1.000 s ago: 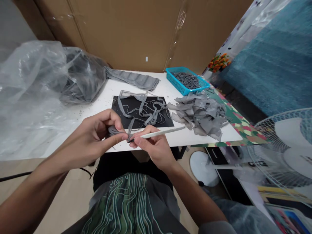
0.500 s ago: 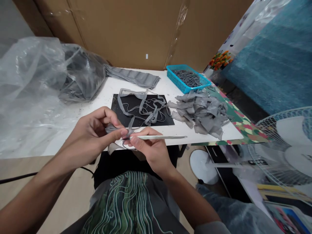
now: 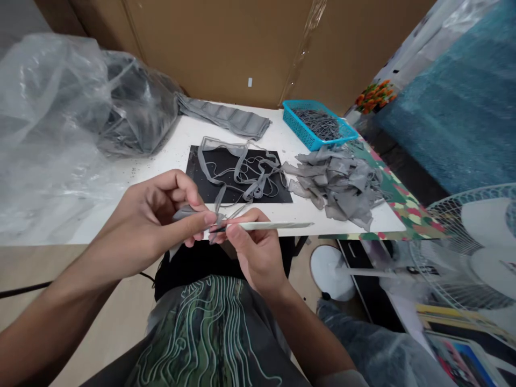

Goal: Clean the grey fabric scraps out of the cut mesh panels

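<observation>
My left hand (image 3: 161, 212) pinches a strip of thin grey fabric (image 3: 184, 213) between thumb and fingertips, above the table's front edge. In my right hand (image 3: 253, 244) lies a slim, pale-handled tool (image 3: 278, 225) with a dark, narrow tip beside my left fingertips; its exact kind is unclear. Thumb and fingers close around its handle. The tip is close to the fabric, but whether they touch is hidden. Just beyond my hands, a tangle of grey ribbon and cords (image 3: 242, 171) lies on a black mat (image 3: 197, 169), and one ribbon trails toward my fingers.
A pile of grey fabric scraps (image 3: 342, 183) lies on the white table (image 3: 161, 164) at right, behind it a blue basket (image 3: 300, 129) of grey cords. Folded grey fabric (image 3: 226, 115) and a clear plastic bag (image 3: 133, 113) stand back left. A fan (image 3: 479, 252) is at right.
The camera view has shifted slightly, so the table sits a little higher in the picture. Both hands keep their grips; the tool's dark tip now shows more plainly beside the fabric.
</observation>
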Demonstrator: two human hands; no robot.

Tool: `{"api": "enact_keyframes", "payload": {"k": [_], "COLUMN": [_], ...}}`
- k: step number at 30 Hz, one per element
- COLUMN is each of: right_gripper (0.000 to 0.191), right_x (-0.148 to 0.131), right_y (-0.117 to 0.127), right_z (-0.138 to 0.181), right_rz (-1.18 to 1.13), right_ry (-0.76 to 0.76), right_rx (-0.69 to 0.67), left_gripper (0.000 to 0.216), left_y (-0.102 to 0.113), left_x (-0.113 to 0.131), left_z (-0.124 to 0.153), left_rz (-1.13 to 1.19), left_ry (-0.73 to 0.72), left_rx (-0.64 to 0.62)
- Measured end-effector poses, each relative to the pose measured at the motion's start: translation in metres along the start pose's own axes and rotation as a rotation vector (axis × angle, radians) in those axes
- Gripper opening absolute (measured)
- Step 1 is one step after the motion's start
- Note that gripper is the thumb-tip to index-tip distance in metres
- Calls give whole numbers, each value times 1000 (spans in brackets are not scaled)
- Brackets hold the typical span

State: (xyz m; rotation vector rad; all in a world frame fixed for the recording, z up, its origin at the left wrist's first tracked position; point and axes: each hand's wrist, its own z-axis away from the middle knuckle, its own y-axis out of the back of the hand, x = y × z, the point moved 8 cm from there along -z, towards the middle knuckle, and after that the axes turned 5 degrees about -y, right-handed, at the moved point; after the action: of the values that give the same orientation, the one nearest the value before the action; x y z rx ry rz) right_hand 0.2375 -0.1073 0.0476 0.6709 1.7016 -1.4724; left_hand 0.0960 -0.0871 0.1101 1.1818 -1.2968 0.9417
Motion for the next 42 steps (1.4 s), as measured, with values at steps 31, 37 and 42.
{"api": "enact_keyframes", "payload": {"k": [31,37,42], "right_gripper": [45,39,43], "right_x": [27,22,17], "right_y": [-15,-17,-15], "right_z": [12,13,14], "right_rz": [-272,-316,-253], "right_ry": [-421,-392,-363], "right_rx": [-220,-226,-177], "left_gripper": [35,35,35], "left_y": [-22,-23,-19], "left_x": [20,20,17], "left_z": [2,1,1], "left_rz": [43,58,71], "left_ry": [-48,-55,-67], "left_rx": [-99,-105,-75]}}
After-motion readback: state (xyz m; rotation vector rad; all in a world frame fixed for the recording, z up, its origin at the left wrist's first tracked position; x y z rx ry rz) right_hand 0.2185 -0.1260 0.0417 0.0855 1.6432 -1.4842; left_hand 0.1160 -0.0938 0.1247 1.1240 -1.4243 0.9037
